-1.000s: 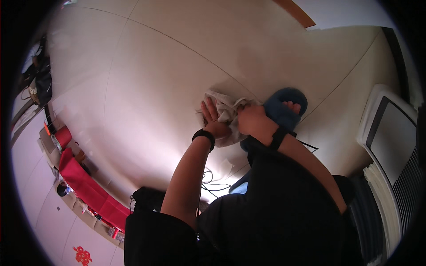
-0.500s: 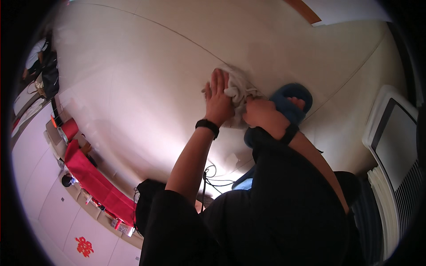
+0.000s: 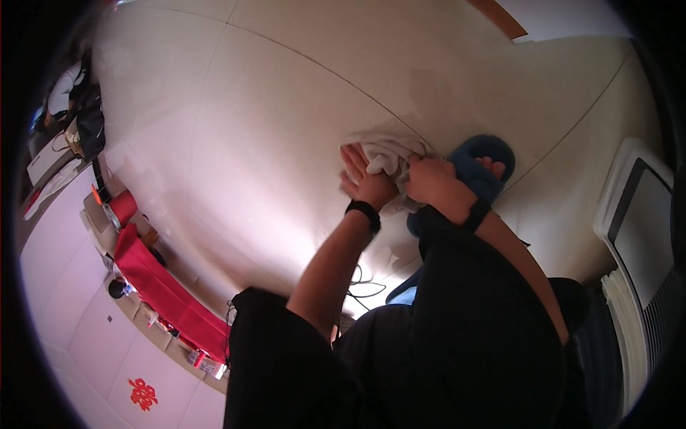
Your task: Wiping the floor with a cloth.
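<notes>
A crumpled pale rag point(image 3: 390, 151) lies on the light tiled floor point(image 3: 279, 107). Pressed against its near-left side, my left hand point(image 3: 367, 177) has its fingers stretched out and apart. My right hand point(image 3: 431, 183) is closed on the right part of the same rag, just beside a blue slipper point(image 3: 486, 184) with my toes showing at its opening. Dark bands circle both wrists. Under the palms, part of the rag is hidden.
A white appliance with a grey panel point(image 3: 643, 229) stands at the right. Black cable point(image 3: 366, 287) lies on the floor near my knees. At the left are a long red cloth point(image 3: 171, 289), a red container point(image 3: 123, 207) and a black bag point(image 3: 91, 127).
Both hands and the rag sit lower and slightly farther right in view, partly because the whole view has shifted right. My left hand has drawn back toward me, its fingers more spread.
</notes>
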{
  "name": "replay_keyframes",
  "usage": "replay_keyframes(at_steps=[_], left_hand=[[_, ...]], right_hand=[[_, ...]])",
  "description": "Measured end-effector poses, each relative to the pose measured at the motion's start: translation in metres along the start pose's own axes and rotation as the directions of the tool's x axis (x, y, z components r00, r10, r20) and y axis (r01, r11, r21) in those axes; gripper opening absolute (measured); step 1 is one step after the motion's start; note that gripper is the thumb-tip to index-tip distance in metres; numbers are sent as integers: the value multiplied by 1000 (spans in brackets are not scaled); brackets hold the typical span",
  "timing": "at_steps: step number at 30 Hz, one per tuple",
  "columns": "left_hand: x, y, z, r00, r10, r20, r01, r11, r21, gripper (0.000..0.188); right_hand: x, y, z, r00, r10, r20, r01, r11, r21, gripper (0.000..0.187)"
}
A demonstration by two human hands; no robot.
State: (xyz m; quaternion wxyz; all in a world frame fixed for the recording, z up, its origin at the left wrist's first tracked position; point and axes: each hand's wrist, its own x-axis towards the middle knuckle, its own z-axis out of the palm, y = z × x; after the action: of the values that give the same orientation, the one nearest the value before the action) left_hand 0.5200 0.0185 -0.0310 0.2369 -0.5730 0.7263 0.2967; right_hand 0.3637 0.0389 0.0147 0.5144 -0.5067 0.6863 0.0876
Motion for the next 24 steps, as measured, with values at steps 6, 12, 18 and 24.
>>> replay_keyframes(at_steps=[6,12,18,24], left_hand=[[6,37,-21,895,-437,89,442,896,-50,113],[9,37,-32,988,-53,-148,81,978,191,91],[11,38,-37,830,538,-146,-465,813,351,65],[19,28,-45,775,624,-100,-568,757,323,62]], right_hand=[[-4,2,-5,999,-22,-24,21,1000,-23,41],[-2,0,-5,1000,1,-11,0,999,33,40],[-6,0,-15,991,-17,132,23,999,-44,33],[-10,-5,-16,994,-6,111,16,996,-89,30]])
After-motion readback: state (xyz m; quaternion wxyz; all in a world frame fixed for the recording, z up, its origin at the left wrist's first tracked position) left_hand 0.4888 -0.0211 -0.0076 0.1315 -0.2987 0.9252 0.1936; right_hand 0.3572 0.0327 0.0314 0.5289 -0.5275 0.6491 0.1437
